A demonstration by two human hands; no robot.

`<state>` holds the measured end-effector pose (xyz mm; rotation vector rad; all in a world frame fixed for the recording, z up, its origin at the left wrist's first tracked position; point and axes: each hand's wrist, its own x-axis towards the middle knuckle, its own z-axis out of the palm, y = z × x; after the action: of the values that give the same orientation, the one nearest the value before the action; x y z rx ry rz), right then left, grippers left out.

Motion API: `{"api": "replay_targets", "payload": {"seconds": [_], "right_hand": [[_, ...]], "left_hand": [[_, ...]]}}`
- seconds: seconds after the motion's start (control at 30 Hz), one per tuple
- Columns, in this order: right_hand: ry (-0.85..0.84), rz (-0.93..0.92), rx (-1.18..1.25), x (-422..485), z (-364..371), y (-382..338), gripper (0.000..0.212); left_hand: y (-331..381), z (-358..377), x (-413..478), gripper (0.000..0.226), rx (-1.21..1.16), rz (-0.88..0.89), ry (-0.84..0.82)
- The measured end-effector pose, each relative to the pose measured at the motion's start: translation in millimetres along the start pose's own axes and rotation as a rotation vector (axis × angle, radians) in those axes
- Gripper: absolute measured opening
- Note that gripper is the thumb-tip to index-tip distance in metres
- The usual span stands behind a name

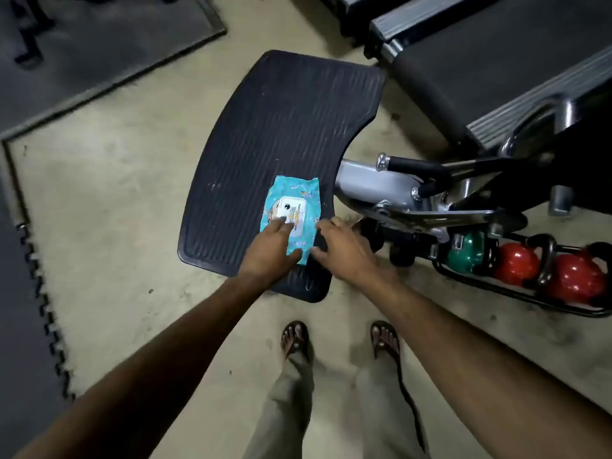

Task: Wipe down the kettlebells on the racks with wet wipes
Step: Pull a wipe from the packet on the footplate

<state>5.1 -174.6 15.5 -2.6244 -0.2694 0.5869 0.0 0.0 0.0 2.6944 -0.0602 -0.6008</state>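
Head view: wet-wipe pack (291,215) lies flat on a black ribbed rubber mat (281,127) on the floor, white flip lid apparently closed; left hand (270,250) rests with near-straight fingers on the lid and grips nothing, right hand (344,250) hovers loosely spread just beside the pack's right edge, also holding nothing. Judged early: no wipe is out, and the green and two red kettlebells (518,263) sit in their low rack (516,294) to the right, all wiping left to do. A grey exercise-machine frame (397,190) stands between pack and rack and partly overhangs the green one; treadmill (496,61) behind.
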Motion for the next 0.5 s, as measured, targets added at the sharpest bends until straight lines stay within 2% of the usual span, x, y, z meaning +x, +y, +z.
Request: {"api": "replay_targets", "payload": {"seconds": [0.1, 0.23, 0.5], "right_hand": [[0.022, 0.042, -0.025, 20.0, 14.6, -4.2, 0.05], [-0.02, 0.057, -0.025, 39.2, 29.1, -3.4, 0.05], [0.003, 0.117, 0.024, 48.5, 42.2, 2.4, 0.051]], "left_hand": [[-15.2, 1.8, 22.9, 0.068, 0.077, 0.031, 0.024], [-22.6, 5.9, 49.1, 0.053, 0.038, 0.024, 0.075], [-3.3, 13.8, 72.6, 0.061, 0.055, -0.078, 0.199]]}}
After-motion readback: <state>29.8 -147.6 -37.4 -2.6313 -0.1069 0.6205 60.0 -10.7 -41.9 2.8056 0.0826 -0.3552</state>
